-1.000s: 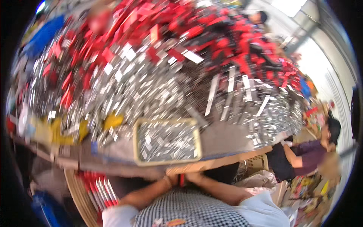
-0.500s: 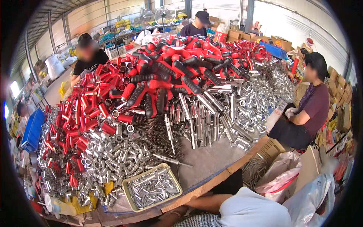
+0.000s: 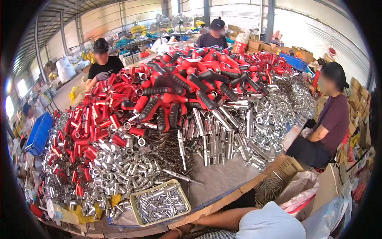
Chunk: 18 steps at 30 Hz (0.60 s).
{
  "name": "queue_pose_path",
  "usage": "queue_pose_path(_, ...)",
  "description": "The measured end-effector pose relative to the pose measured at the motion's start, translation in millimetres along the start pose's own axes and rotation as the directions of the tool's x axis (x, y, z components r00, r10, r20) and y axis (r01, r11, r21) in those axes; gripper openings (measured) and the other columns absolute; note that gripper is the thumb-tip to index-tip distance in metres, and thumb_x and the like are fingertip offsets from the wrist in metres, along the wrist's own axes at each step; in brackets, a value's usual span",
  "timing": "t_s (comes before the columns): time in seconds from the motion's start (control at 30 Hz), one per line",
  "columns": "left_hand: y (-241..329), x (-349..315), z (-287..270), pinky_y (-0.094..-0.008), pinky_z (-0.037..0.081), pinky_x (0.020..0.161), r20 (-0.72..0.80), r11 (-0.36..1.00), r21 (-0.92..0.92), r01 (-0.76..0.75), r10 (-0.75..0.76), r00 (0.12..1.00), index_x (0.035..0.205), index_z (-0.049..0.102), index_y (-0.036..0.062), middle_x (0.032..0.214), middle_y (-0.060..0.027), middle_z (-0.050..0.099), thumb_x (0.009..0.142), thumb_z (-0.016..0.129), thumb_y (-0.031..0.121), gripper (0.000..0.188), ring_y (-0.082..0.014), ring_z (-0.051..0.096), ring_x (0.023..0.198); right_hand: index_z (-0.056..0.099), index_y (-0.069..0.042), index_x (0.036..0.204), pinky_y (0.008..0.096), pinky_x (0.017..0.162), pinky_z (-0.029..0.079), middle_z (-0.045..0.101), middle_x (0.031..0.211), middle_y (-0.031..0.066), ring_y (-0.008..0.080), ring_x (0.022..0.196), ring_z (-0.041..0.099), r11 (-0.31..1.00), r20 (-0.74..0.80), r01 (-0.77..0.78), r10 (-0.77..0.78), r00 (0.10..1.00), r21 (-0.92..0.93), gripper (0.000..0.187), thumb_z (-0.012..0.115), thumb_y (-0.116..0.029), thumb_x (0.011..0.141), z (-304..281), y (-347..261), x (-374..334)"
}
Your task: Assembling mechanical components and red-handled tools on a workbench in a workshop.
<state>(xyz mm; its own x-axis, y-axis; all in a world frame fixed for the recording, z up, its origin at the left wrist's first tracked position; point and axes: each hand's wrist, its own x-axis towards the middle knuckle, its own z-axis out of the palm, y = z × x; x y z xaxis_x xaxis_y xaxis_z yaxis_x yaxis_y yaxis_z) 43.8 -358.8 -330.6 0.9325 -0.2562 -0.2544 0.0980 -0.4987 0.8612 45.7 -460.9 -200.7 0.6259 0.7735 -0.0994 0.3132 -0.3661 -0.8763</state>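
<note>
Head view: your left hand [image 3: 186, 228] and right hand [image 3: 200, 220] sit by the table edge [image 3: 223, 202], grips impossible to tell; work in sight, clear of the tray [image 3: 135, 211].

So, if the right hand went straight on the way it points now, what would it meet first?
Probably the left hand, just ahead by the wooden table edge. The right hand's fingers aren't clearly visible and depth is unclear, so the edge might come first.

Pale panelled walls [image 3: 97, 24], grey steel columns [image 3: 271, 20], ribbed roof [image 3: 49, 12], bright window [image 3: 22, 88] at far left.
</note>
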Motion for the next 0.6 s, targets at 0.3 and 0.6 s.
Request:
queue_pose_path(0.3, 34.2, 14.2, -4.6, -0.0353, 0.039, 0.105, 0.065, 0.972, 0.231, -0.047, 0.032, 0.997, 0.131, 0.052, 0.0063, 0.134, -0.0122, 0.053, 0.097, 0.044, 0.029, 0.041, -0.0225, 0.049, 0.123, 0.065, -0.005, 0.112, 0.0358, 0.09, 0.046, 0.067, 0.108, 0.0118, 0.0212, 0.098, 0.059, 0.985, -0.009, 0.052, -0.051, 0.999, 0.162, 0.036, 0.047, -0.031, 0.096, -5.5, 5.1, 2.1)
queue_pose_path(0.6, 80.2, -48.4, 28.0, -0.0354, 0.04, 0.103, 0.093, 0.915, 0.402, -0.038, 0.0, 0.996, 0.128, 0.055, 0.0073, 0.132, -0.0127, 0.054, 0.097, 0.045, 0.027, 0.039, -0.0225, 0.051, 0.121, 0.065, -0.006, 0.113, 0.0358, 0.089, 0.046, 0.067, 0.107, 0.0118, 0.0211, 0.097, 0.06, 0.94, 0.058, 0.072, -0.097, 0.994, 0.335, 0.036, 0.047, -0.032, 0.095, 7.1, -12.7, 8.7)
